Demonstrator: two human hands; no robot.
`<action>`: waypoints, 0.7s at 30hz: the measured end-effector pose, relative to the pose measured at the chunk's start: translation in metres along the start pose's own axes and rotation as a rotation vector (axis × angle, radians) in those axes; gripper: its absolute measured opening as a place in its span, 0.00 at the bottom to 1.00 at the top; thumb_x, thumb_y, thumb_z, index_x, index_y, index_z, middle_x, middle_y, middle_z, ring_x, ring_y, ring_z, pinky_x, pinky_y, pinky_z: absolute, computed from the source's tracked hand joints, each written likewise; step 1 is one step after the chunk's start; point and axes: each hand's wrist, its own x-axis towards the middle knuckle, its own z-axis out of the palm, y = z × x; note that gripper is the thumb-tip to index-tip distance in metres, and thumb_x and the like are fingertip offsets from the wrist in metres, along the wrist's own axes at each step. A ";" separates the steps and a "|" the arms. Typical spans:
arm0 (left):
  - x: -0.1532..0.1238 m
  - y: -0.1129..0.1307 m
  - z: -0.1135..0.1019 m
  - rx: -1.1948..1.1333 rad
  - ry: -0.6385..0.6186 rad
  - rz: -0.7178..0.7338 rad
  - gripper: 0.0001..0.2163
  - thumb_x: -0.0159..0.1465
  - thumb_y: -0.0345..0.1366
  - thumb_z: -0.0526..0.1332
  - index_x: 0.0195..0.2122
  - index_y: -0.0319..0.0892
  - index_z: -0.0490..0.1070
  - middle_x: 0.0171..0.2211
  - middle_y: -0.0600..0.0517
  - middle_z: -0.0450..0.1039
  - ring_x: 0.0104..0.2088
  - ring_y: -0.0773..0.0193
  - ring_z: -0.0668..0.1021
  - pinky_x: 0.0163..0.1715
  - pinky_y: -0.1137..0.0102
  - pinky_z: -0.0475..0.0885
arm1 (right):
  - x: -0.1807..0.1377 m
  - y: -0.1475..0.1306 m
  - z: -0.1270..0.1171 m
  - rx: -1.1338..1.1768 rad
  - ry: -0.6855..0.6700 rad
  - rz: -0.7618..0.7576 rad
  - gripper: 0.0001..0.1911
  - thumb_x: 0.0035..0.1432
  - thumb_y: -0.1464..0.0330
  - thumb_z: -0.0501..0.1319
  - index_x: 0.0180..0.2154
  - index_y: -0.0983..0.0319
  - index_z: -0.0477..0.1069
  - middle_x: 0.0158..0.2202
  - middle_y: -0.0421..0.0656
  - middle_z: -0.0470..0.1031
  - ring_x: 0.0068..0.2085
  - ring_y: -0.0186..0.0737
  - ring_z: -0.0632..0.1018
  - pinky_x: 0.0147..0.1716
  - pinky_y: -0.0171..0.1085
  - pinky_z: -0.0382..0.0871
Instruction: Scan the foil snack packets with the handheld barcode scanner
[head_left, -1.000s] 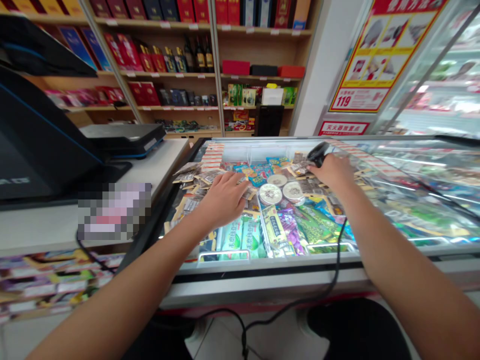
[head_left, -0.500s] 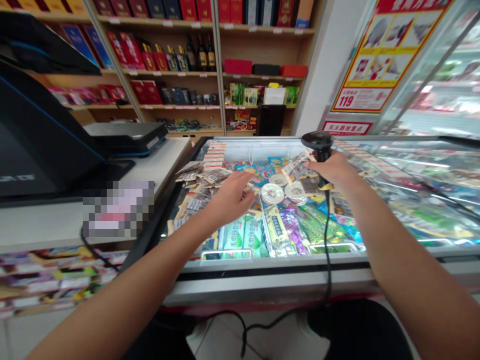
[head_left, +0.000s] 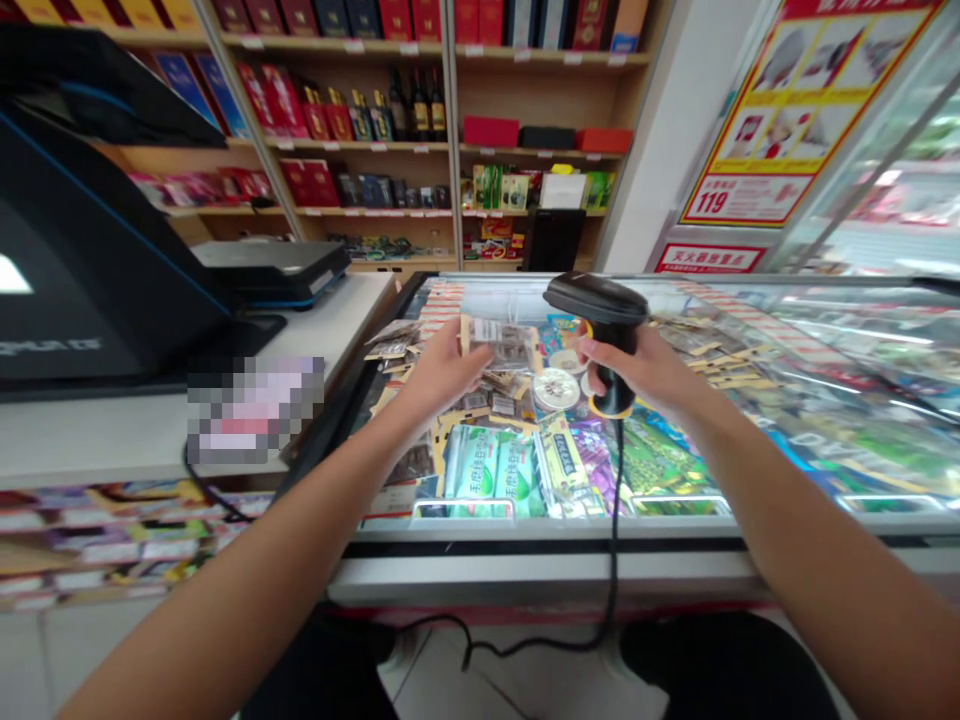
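Note:
My right hand (head_left: 651, 372) is closed round the handle of a black barcode scanner (head_left: 600, 310), lifted above the open chest freezer (head_left: 555, 530), its head turned to the left. Its black cable hangs down in front of the freezer. My left hand (head_left: 442, 368) grips a small clear snack packet (head_left: 501, 345) and holds it up just left of the scanner head. Beneath both hands lie several packets, round tubs and green ice-cream wrappers inside the freezer.
A black till screen (head_left: 90, 260) and a flat black device (head_left: 270, 268) stand on the white counter (head_left: 112, 440) to the left. Wooden shelves (head_left: 450, 150) with boxes and bottles fill the back wall. Sliding glass covers the freezer's right side (head_left: 840, 370).
My right hand raised the scanner from the freezer and brought it left and nearer. My left hand picked a packet from the pile and lifted it beside the scanner.

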 end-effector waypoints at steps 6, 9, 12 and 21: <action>0.010 0.005 -0.028 0.036 0.030 0.055 0.04 0.54 0.31 0.59 0.32 0.41 0.69 0.22 0.59 0.57 0.20 0.73 0.60 0.18 0.77 0.56 | -0.007 -0.008 -0.030 -0.380 -0.192 -0.086 0.13 0.46 0.62 0.70 0.33 0.59 0.72 0.23 0.38 0.71 0.24 0.37 0.71 0.22 0.35 0.64; 0.012 0.003 -0.030 0.032 0.035 0.039 0.05 0.53 0.31 0.59 0.31 0.42 0.68 0.22 0.59 0.55 0.20 0.73 0.59 0.18 0.77 0.55 | -0.008 -0.011 -0.026 -0.482 -0.210 -0.153 0.12 0.46 0.63 0.67 0.35 0.58 0.75 0.31 0.40 0.77 0.31 0.43 0.75 0.29 0.38 0.71; 0.013 0.002 -0.029 0.056 0.029 0.036 0.05 0.52 0.31 0.58 0.31 0.42 0.67 0.23 0.59 0.56 0.21 0.73 0.60 0.18 0.78 0.54 | -0.010 -0.011 -0.019 -0.547 -0.231 -0.153 0.12 0.48 0.64 0.64 0.37 0.58 0.76 0.31 0.40 0.78 0.31 0.44 0.76 0.31 0.39 0.71; 0.013 0.000 -0.032 0.218 0.062 0.091 0.05 0.57 0.32 0.57 0.33 0.42 0.70 0.23 0.57 0.59 0.22 0.70 0.64 0.21 0.76 0.61 | -0.012 -0.016 -0.020 -0.586 -0.180 -0.167 0.11 0.46 0.64 0.63 0.34 0.60 0.74 0.30 0.41 0.77 0.32 0.43 0.75 0.31 0.38 0.70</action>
